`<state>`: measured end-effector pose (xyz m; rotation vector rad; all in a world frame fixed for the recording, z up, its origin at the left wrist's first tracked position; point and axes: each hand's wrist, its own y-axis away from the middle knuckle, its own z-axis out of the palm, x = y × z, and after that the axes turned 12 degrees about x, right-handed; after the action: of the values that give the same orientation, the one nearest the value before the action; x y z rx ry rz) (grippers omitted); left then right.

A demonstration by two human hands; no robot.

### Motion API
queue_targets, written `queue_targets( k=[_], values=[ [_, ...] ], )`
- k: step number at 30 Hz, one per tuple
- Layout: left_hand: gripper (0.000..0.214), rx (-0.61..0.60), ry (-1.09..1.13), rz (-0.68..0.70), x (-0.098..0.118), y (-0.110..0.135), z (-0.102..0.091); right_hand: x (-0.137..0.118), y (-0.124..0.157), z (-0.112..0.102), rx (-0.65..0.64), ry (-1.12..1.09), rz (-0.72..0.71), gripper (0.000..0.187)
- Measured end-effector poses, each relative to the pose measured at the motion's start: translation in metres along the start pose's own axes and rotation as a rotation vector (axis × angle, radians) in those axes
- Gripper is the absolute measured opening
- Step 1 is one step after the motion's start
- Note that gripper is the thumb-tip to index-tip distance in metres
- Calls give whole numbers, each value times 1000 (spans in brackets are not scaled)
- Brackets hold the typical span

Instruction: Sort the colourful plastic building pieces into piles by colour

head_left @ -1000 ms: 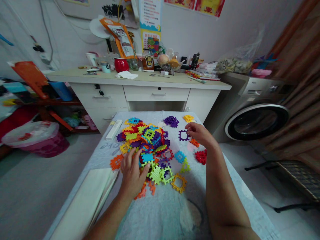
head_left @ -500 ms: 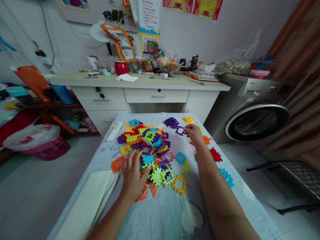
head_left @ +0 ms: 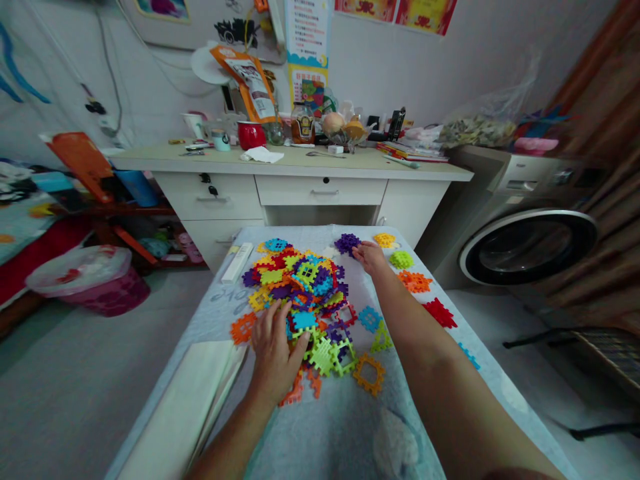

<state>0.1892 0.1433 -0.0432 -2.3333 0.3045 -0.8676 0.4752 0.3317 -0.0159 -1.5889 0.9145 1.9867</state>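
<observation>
A mixed heap of colourful plastic interlocking pieces [head_left: 306, 273] lies on the cloth-covered table. My left hand [head_left: 275, 350] rests at the heap's near left edge, fingers apart, beside a blue piece [head_left: 304, 321] and a light green piece [head_left: 324, 357]. Farther back, my right hand [head_left: 370, 257] is at the right side of a small purple pile [head_left: 346, 243]. Its fingers are pinched together on a purple interlocking piece, mostly hidden against the pile. Separate yellow [head_left: 385, 239], green [head_left: 401, 259], orange [head_left: 415, 281] and red [head_left: 440, 312] groups line the right side.
A white box [head_left: 237, 263] and a folded pale cloth [head_left: 173, 407] lie along the table's left side. Behind stands a desk [head_left: 300, 168] with jars and bags on it. A washing machine [head_left: 505, 220] is at the right, a pink bin [head_left: 95, 283] at the left.
My right hand has moved left with the purple square piece, up to the purple pile. My left hand stays at the heap. The view has shifted slightly.
</observation>
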Motion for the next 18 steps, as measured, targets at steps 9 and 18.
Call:
queue_targets(
  k=[9,18],
  values=[
    [56,12,30,-9,3,-1,-1,11,40,-33,-173,129,-102,22],
    [56,11,7,-9,2,0,0,22,89,-26,-583,528,-558,22]
  ],
)
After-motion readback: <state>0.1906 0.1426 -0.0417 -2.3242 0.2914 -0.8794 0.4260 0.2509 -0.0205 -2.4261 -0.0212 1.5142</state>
